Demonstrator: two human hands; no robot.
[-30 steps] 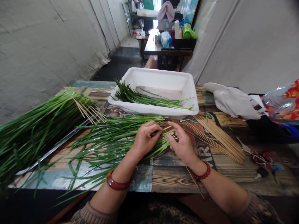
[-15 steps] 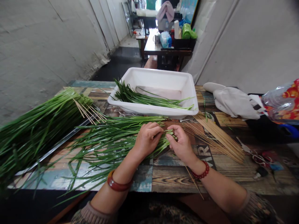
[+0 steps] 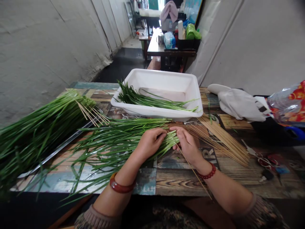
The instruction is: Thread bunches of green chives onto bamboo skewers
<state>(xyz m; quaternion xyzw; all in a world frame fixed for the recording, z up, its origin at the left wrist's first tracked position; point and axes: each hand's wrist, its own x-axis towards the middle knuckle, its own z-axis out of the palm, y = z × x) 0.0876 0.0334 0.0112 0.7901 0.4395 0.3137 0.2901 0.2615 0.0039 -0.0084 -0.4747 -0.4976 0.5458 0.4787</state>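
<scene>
My left hand (image 3: 150, 141) is closed over a bunch of garlic chives (image 3: 119, 143) near their pale cut ends. The long green leaves spread left across the table. My right hand (image 3: 187, 144) curls around the cut ends, thumb on top, some fingers hidden behind them. A thin bamboo skewer (image 3: 194, 171) slants from the stem ends under my right hand down past the table's front edge. Where its upper tip sits among the stems is hidden. Behind the hands, more chives (image 3: 143, 102) lie in a white plastic tub (image 3: 157, 111).
At left, a large heap of chives (image 3: 43, 124) threaded on skewers (image 3: 91, 114) rests on a metal tray (image 3: 64, 144). Loose bamboo skewers (image 3: 224, 140) lie at right, near a pale cap (image 3: 240, 103), keys (image 3: 265, 175) and a plastic bag (image 3: 288, 105).
My right hand has turned and closed in around the cut ends, its thumb now over them. The skewer below it shows more of its length. My left hand stays nearly in place.
</scene>
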